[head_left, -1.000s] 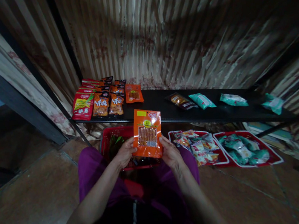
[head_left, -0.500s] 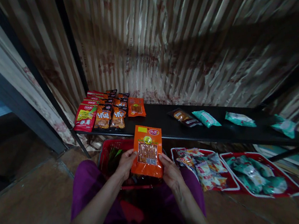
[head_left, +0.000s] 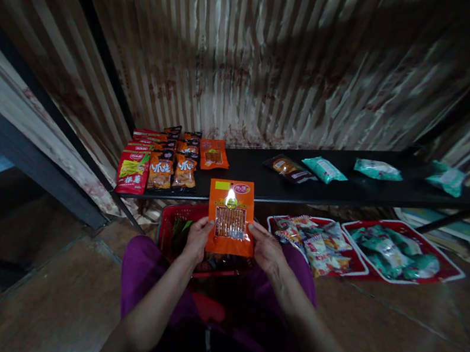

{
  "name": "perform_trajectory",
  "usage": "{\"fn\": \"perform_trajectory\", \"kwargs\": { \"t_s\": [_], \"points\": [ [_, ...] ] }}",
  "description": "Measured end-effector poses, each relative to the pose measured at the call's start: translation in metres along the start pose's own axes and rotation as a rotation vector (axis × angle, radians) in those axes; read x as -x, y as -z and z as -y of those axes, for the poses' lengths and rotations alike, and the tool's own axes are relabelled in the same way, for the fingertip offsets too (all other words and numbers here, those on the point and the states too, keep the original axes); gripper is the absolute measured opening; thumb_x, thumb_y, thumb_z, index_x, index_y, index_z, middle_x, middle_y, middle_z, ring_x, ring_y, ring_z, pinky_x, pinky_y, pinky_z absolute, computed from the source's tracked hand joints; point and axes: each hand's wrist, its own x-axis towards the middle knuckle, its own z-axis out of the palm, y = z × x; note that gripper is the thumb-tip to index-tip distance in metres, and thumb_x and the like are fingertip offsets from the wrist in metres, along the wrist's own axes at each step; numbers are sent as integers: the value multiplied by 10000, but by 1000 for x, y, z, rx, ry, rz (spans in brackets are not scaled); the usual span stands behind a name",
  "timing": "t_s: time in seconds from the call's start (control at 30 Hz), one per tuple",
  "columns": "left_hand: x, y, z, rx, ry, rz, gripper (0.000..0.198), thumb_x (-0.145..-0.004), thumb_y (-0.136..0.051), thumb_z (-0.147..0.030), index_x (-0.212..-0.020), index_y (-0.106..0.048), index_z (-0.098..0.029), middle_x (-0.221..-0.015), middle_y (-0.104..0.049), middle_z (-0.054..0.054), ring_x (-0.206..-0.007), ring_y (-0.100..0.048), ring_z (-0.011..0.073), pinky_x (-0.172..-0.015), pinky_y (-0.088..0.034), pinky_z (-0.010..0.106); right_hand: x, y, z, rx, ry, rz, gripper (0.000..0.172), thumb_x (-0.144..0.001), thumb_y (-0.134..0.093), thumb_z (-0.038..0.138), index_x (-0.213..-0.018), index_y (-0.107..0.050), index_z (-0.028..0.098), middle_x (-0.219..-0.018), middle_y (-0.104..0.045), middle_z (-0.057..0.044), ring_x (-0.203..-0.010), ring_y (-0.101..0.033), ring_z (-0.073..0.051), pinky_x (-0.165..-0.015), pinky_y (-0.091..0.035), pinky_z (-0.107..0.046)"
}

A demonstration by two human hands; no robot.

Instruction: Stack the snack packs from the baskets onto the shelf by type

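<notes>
Between my two hands is an orange snack packet point(head_left: 231, 215) with a clear window showing brown sticks. My left hand point(head_left: 198, 241) grips its left edge and my right hand point(head_left: 267, 247) its lower right edge. It is held face up above a red basket point(head_left: 173, 213), whose contents it partly hides. Just beyond, on the black shelf point(head_left: 244, 177), a similar orange packet point(head_left: 213, 154) leans upright beside rows of orange-and-black snack bags point(head_left: 160, 170) and red packets point(head_left: 134, 170).
A dark brown packet point(head_left: 288, 169) and several green-and-white packets point(head_left: 324, 169) lie along the shelf's right part. Beneath it on the floor are a red basket of white snack bags point(head_left: 323, 252) and a red basket of green bags point(head_left: 385, 253). A black post point(head_left: 105, 59) rises at the shelf's left.
The view has tilted down a little, so the shelf and baskets sit higher in the picture. Both hands keep hold of the orange packet, and light now glints on its front.
</notes>
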Motion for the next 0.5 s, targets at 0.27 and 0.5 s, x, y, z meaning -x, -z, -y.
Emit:
{"fn": "perform_trajectory", "kwargs": {
  "t_s": [0.27, 0.5],
  "points": [
    [-1, -1, -5, -3, -18, 1, 368, -611, -751, -399, -871, -678, -149, -725, -689, 34, -652, -637, 172, -647, -486, 283, 5, -11, 9, 10, 16, -10, 317, -554, -821, 222, -844, -695, 210, -779, -747, 7, -693, -689, -159, -686, -579, -282],
    [9, -8, -3, -194, -211, -161, 633, -601, -790, -275, -1189, -570, -193, -1273, -564, 110, -1213, -481, 265, -989, -385, 351, 20, -25, 6, 172, 243, -65, 298, -591, -784, 308, -869, -720, 219, -811, -747, 1, -724, -680, -166, -741, -555, -312]
  ]
}}
